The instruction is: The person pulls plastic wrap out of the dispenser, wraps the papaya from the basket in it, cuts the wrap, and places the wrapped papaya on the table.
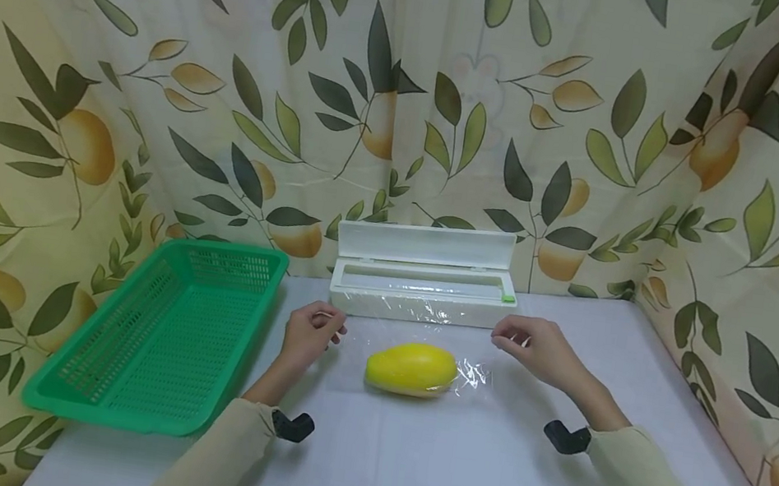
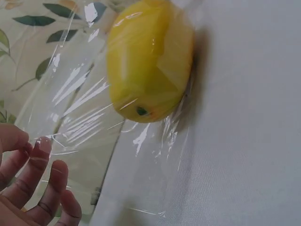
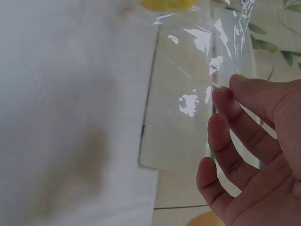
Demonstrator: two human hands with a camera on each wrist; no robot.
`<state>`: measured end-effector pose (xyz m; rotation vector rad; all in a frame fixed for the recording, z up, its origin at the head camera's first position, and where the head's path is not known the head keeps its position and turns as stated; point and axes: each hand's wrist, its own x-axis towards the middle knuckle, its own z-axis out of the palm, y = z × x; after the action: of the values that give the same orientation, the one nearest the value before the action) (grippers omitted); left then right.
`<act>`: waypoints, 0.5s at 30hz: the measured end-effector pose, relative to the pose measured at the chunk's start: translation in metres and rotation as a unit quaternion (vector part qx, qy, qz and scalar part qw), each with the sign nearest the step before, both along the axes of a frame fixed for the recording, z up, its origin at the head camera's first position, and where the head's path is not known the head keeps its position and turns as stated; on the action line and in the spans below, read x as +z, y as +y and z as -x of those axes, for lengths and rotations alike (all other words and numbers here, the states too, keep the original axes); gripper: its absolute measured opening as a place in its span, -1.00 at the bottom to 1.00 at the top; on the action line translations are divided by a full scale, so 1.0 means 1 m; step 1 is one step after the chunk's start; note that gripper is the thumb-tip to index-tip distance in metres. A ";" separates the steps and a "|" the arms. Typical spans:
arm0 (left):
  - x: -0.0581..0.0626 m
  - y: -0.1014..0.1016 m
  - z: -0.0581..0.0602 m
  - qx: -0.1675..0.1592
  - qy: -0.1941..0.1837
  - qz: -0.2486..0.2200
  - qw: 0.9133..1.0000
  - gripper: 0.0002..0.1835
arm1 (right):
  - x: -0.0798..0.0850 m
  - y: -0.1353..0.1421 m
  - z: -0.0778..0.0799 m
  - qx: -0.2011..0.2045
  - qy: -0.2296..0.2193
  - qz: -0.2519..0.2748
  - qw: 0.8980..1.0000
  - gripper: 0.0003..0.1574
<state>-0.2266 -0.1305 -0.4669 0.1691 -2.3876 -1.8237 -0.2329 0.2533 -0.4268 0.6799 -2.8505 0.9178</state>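
A yellow fruit, shaped like a papaya, lies on its side on the white tablecloth between the hands. Clear plastic wrap stretches over it from the front of a white wrap dispenser box. With thumb and index finger, my left hand pinches the wrap near the box's left front corner. At the right front corner, my right hand pinches the other side of the wrap between thumb and index fingertip. In the left wrist view the film runs taut from the fingertips across the fruit.
The box's lid stands raised against the patterned curtain. A small green slider sits at the right end of its rail. On the left, a green plastic basket stands on the table.
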 end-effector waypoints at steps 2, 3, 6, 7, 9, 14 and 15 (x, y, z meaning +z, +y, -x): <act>-0.003 0.001 0.004 0.006 -0.010 0.007 1.000 -0.88 | -0.006 -0.002 0.006 -0.001 -0.010 0.001 1.000 -0.91; -0.003 0.002 0.005 0.010 -0.016 0.012 1.000 -0.88 | -0.008 -0.003 0.009 -0.004 -0.016 0.002 1.000 -0.91; -0.007 0.002 0.009 0.018 -0.026 0.026 0.999 -0.88 | -0.015 -0.005 0.015 -0.008 -0.031 0.004 0.999 -0.88; -0.007 0.001 0.009 0.021 -0.031 0.030 0.999 -0.88 | -0.017 -0.006 0.017 -0.009 -0.037 0.005 0.999 -0.88; -0.009 0.000 0.010 0.026 -0.043 0.034 0.998 -0.90 | -0.021 -0.007 0.020 -0.009 -0.047 0.006 0.999 -0.87; -0.013 -0.005 0.009 0.034 -0.082 0.035 0.995 -0.92 | -0.030 -0.004 0.024 -0.016 -0.067 -0.003 0.998 -0.91; -0.014 -0.006 0.009 0.035 -0.087 0.038 0.995 -0.92 | -0.032 -0.004 0.025 -0.020 -0.072 -0.005 0.997 -0.91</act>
<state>-0.2357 -0.1360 -0.4812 0.4164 -2.5262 -1.7501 -0.2578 0.2495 -0.4587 0.5780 -2.9839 0.9844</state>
